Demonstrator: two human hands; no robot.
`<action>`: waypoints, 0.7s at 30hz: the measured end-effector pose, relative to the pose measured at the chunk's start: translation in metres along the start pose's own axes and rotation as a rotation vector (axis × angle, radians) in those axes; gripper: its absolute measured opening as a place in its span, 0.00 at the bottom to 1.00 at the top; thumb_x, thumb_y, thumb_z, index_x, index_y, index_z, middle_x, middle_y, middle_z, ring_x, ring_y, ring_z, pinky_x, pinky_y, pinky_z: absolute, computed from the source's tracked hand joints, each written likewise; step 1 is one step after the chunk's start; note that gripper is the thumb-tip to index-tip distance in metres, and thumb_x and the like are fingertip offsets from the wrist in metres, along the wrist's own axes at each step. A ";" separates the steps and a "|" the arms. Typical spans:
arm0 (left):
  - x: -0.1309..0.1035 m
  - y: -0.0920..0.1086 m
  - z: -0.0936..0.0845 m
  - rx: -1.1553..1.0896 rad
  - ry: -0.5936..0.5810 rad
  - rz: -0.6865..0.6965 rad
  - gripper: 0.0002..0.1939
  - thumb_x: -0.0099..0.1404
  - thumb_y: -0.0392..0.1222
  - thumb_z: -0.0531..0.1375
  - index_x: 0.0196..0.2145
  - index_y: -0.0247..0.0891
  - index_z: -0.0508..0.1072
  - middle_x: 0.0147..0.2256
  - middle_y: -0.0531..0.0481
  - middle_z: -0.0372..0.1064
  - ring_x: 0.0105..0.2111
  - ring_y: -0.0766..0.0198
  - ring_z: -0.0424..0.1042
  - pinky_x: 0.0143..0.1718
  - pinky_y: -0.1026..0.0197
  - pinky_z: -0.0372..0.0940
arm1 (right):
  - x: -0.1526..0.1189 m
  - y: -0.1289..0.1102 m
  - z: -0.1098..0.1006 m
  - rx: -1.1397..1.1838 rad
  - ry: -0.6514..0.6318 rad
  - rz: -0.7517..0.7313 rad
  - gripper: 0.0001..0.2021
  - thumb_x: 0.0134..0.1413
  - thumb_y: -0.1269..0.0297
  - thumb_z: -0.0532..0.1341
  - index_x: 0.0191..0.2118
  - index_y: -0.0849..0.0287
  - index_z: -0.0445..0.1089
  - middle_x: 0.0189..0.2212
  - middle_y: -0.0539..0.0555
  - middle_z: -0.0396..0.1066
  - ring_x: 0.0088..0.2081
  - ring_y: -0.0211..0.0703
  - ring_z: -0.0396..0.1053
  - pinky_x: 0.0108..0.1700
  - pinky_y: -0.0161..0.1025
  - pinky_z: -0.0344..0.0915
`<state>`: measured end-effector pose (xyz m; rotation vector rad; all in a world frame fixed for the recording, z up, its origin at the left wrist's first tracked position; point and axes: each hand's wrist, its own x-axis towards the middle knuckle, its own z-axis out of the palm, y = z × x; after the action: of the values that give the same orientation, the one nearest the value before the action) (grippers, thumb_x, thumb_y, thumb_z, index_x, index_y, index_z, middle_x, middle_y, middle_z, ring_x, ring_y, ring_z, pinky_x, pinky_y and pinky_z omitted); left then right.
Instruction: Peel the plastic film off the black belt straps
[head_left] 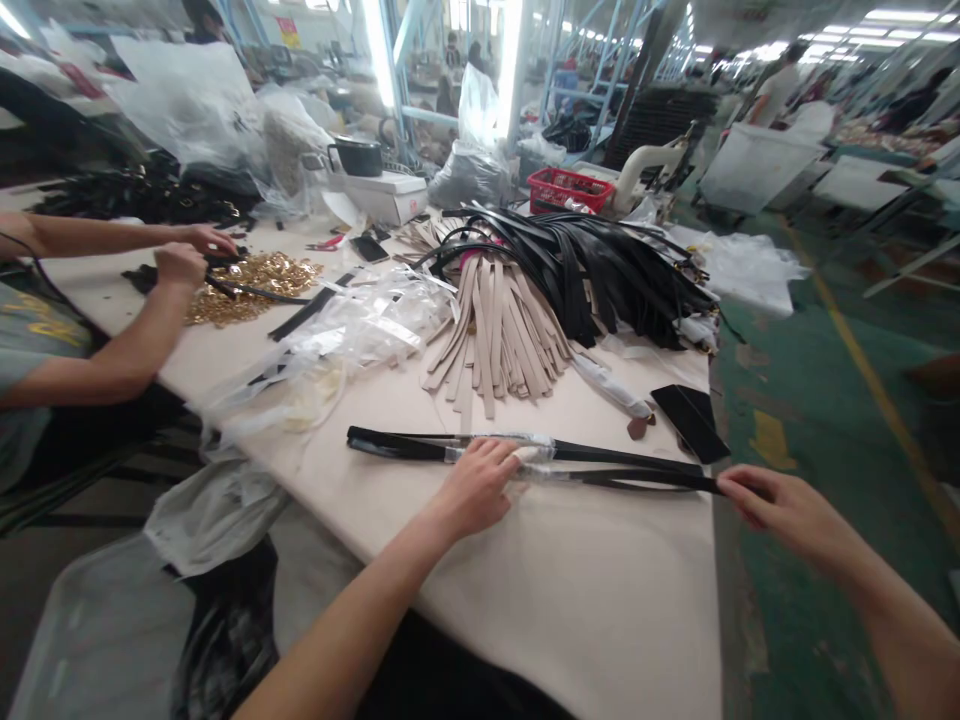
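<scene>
Long black straps [630, 458] lie across the table near its front right, bundled at the middle in clear plastic wrap [536, 450]. My left hand [480, 487] is over the wrapped middle, fingers bent down onto the bundle and holding it. At the table's right edge, my right hand [761, 497] pinches the straps' right ends between thumb and fingers. The left ends of the straps rest on the tabletop, slightly fanned. Part of the wrap is hidden under my left hand.
Beyond the bundle lie a pile of beige straps [499, 330] and black straps [592, 255]. A black phone-like slab [690, 422] sits by the right edge. Crumpled plastic [367, 320] is left of centre. A co-worker's hands [184, 260] work by gold hardware [255, 285].
</scene>
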<state>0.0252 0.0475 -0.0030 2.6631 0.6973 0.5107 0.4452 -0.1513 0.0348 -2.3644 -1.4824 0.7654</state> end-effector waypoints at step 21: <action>-0.042 -0.068 0.003 0.143 0.181 -0.184 0.28 0.67 0.42 0.57 0.63 0.40 0.60 0.56 0.40 0.66 0.58 0.47 0.63 0.61 0.43 0.56 | 0.316 -0.160 -0.013 -0.114 0.480 0.013 0.14 0.66 0.58 0.59 0.51 0.62 0.70 0.49 0.57 0.71 0.45 0.43 0.72 0.49 0.47 0.71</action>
<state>-0.0351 0.0805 -0.0436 2.6688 1.0572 0.6786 0.4397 0.2035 0.0253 -2.4097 -1.3266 0.0953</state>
